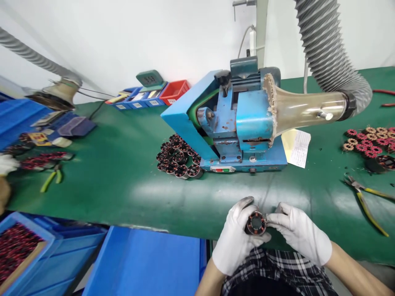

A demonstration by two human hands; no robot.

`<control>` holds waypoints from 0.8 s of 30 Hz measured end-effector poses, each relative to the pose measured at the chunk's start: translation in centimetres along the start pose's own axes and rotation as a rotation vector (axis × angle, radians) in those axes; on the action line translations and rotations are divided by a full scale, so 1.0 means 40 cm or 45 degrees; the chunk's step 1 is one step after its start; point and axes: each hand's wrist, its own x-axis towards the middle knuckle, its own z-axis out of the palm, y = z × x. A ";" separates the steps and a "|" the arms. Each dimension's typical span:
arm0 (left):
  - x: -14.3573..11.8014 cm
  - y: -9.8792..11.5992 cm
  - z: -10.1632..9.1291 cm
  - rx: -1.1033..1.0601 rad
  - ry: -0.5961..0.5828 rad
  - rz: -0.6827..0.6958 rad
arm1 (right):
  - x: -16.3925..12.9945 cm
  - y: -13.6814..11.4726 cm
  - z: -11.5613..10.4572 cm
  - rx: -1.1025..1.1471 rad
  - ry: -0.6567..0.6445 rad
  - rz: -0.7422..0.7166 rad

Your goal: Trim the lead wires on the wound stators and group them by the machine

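Observation:
My left hand (pixel 236 234), in a white glove, is wrapped round a motor stator (pixel 256 223) with copper windings inside a round metal casing. The stator is held near the table's front edge, its open end facing up. A thin wire end sticks up at its top. From the right, my gloved right hand (pixel 296 230) reaches the stator's rim with thumb and fingers pinched together. What lies between those fingertips is too small to make out. Beyond my hands, several cased stators (pixel 178 158) stand in a cluster beside the blue belt-grinding machine (pixel 247 119).
A ribbed exhaust hose (pixel 333 49) runs to the machine. Right lie yellow-handled pliers (pixel 359 193) and several pink and tan wound cores (pixel 370 139). A paper slip (pixel 300 148) lies by the machine. Left are green-handled pliers (pixel 51 179) and blue bins (pixel 148 263). Another person's glove (pixel 8 164) shows.

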 end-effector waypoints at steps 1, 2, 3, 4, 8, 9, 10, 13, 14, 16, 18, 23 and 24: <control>0.001 0.005 -0.003 -0.067 -0.019 -0.007 | -0.002 -0.007 -0.002 -0.007 0.026 -0.006; 0.002 0.014 -0.007 -0.141 -0.036 -0.029 | -0.004 -0.015 -0.005 -0.001 0.043 0.002; 0.003 0.024 -0.011 -0.225 -0.057 -0.071 | -0.004 -0.025 -0.008 0.017 0.058 0.026; 0.003 0.035 -0.016 -0.319 -0.076 -0.133 | -0.003 -0.035 -0.011 0.040 0.081 0.062; 0.004 0.073 -0.035 -0.610 -0.085 -0.324 | 0.019 -0.077 -0.024 0.207 0.204 0.276; 0.004 0.080 -0.040 -0.638 -0.056 -0.287 | 0.027 -0.086 -0.029 0.270 0.190 0.359; 0.004 0.085 -0.047 -0.637 -0.014 -0.217 | 0.035 -0.093 -0.034 0.349 0.147 0.455; -0.001 0.096 -0.071 -0.537 0.101 -0.039 | 0.054 -0.108 -0.048 0.677 -0.025 0.736; -0.003 0.099 -0.081 -0.480 0.122 -0.017 | 0.057 -0.110 -0.051 0.789 -0.078 0.806; -0.005 0.103 -0.102 -0.359 0.096 0.001 | 0.056 -0.111 -0.054 0.918 -0.130 0.879; -0.005 0.105 -0.119 -0.321 -0.021 0.035 | 0.051 -0.110 -0.050 0.861 -0.125 0.845; -0.007 0.109 -0.126 -0.500 -0.178 0.077 | 0.036 -0.117 -0.034 0.470 0.098 0.740; -0.010 0.108 -0.121 -0.495 -0.128 0.093 | 0.036 -0.120 -0.033 0.463 0.135 0.749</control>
